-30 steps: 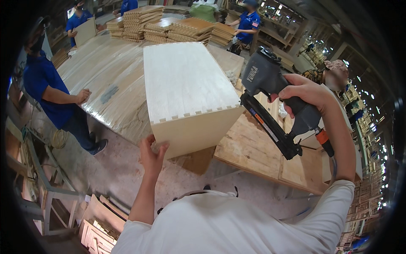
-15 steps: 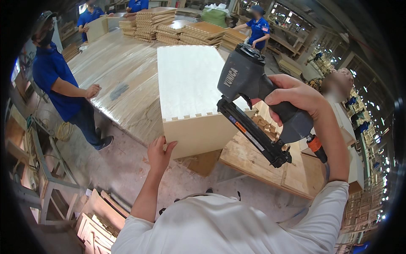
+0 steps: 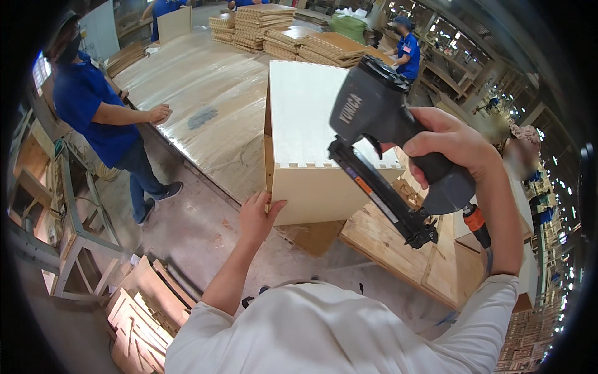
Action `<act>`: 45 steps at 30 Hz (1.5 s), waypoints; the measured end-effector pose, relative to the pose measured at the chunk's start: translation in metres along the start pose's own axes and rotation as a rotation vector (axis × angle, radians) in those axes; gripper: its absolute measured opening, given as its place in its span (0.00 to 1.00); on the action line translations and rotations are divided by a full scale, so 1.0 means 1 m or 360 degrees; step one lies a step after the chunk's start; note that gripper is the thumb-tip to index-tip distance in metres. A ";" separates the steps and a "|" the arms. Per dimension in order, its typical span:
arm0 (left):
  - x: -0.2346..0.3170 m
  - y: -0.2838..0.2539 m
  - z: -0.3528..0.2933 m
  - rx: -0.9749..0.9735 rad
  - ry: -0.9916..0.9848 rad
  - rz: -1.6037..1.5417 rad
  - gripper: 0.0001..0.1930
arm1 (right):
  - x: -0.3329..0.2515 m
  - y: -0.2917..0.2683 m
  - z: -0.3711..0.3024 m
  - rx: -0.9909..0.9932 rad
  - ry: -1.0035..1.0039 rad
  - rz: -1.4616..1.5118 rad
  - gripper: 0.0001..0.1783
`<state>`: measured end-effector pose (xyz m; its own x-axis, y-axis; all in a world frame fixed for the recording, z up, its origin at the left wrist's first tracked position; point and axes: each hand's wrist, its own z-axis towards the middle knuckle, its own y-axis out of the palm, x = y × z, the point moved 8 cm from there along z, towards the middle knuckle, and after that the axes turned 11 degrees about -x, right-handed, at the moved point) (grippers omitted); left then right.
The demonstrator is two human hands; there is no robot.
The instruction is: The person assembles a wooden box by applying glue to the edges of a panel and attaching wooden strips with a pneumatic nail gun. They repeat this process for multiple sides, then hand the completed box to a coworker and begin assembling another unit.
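A wooden box [image 3: 311, 137] rests on a plank workbench [image 3: 398, 249].

My left hand [image 3: 258, 215] reaches forward on an extended arm, fingers spread and pressed flat, while my right hand [image 3: 453, 149] is raised with elbow bent, fingers wrapped tight in a grip.

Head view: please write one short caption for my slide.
Left hand steadies a pale wooden box while right hand holds a grey nail gun over it.
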<state>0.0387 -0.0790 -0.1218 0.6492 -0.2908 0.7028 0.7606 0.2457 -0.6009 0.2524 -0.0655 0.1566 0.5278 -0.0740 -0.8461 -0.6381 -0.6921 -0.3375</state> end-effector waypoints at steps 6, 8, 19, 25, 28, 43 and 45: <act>-0.010 0.003 -0.002 -0.0007 -0.0007 0.0000 0.15 | -0.022 0.032 0.027 -0.0160 -0.0089 -0.0045 0.18; -0.010 0.004 -0.003 0.0002 0.0015 -0.0002 0.15 | -0.023 0.037 0.034 -0.0233 -0.0113 -0.0124 0.17; -0.044 0.032 -0.013 -0.0237 -0.0148 -0.0587 0.16 | -0.012 0.027 0.026 -0.0176 -0.0024 -0.0194 0.22; -0.108 0.084 -0.046 -0.0383 -0.0450 -0.0662 0.20 | 0.040 -0.029 -0.053 0.0211 -0.0333 0.0133 0.32; -0.091 0.091 -0.039 -0.0216 -0.0347 -0.0610 0.21 | 0.142 -0.097 -0.128 0.0931 -0.0469 -0.0063 0.34; 0.154 -0.042 0.111 0.0452 0.0353 -0.0378 0.25 | 0.443 -0.104 -0.057 0.0979 -0.0041 0.0566 0.19; 0.096 -0.061 0.144 0.0483 0.0138 -0.0739 0.21 | 0.455 -0.101 -0.039 0.0976 -0.0080 0.0693 0.18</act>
<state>0.0552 0.0112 0.0372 0.2532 -0.5035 0.8260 0.9414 0.3251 -0.0904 0.5785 -0.0573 -0.1779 0.1398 -0.2063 -0.9684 -0.9887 -0.0831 -0.1250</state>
